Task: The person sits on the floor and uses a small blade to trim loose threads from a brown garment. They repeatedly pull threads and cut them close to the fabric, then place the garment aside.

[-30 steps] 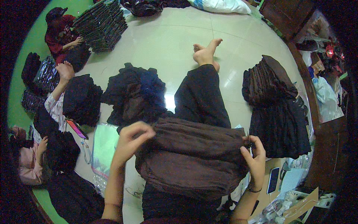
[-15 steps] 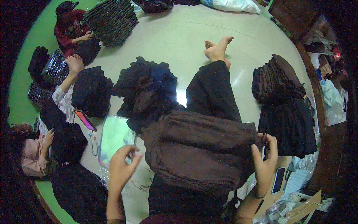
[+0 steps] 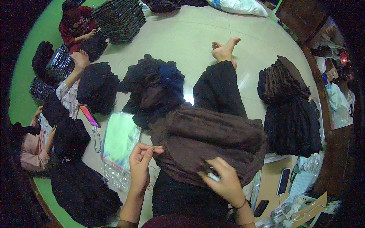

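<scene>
A folded dark brown garment (image 3: 216, 140) lies across my lap. Over its left edge is my left hand (image 3: 142, 161), thumb and fingers pressed together in a pinch; whatever they hold is too small to make out. My right hand (image 3: 226, 180), blurred by motion, is over the garment's lower middle. Its curled fingers hold a small shiny tool (image 3: 213, 175) with a pale end and a dark part, its kind unclear. Just beyond the garment lies a loose heap of dark clothes (image 3: 152, 87).
Stacked brown and black garments (image 3: 291, 121) stand at right, near a phone (image 3: 283, 181) and plastic bags. To the left lie a clear plastic packet (image 3: 119, 136), another phone (image 3: 89, 116) and black cloth piles (image 3: 98, 87). Two people sit at left, one beside packed garments (image 3: 119, 21).
My right hand has moved left from the garment's right edge to above its lower middle. My left hand has moved right to its left edge, fingers now pinched. The view has shifted slightly.
</scene>
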{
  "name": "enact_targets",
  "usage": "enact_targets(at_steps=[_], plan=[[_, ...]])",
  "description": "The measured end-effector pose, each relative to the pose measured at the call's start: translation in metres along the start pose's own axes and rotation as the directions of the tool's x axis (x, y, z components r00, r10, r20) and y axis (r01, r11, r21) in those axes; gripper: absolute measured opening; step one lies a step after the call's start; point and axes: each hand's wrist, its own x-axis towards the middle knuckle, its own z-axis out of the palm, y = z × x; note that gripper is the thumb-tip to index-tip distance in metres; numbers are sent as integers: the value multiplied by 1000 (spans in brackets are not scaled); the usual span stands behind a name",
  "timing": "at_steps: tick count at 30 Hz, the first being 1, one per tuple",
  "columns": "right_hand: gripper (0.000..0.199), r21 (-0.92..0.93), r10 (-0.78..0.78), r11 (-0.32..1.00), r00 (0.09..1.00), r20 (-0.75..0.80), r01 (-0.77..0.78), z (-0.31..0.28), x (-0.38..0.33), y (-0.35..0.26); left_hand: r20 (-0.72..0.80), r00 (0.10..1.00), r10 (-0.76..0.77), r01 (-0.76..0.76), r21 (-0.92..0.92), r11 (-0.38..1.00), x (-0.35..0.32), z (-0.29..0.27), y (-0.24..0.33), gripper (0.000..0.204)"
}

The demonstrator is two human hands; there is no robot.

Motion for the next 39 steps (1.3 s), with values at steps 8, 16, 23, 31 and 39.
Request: enact_targets(at_steps=[8, 16, 23, 31, 39], plan=[[28, -51, 27, 998, 1000, -4, -28, 28, 8, 11, 146, 940, -309, 282, 182, 942, -9, -31, 22, 9], [19, 72, 122, 990, 991, -60, -118, 19, 12, 12, 121, 913, -391, 270, 541, 797, -20, -42, 27, 10], [17, 130, 266, 957, 963, -47, -258, 16, 12, 12, 322, 885, 336, -445, 797, 409, -21, 1, 14, 27], [15, 192, 234, 957, 969, -80, -215, 12, 12, 1, 336, 882, 331, -456, 788, 415, -5, 46, -12, 32], [27, -144, 16, 989, 991, -134, -36, 1, 7, -3, 105, 951, 291, -277, 706, 652, 4, 24, -2, 27]])
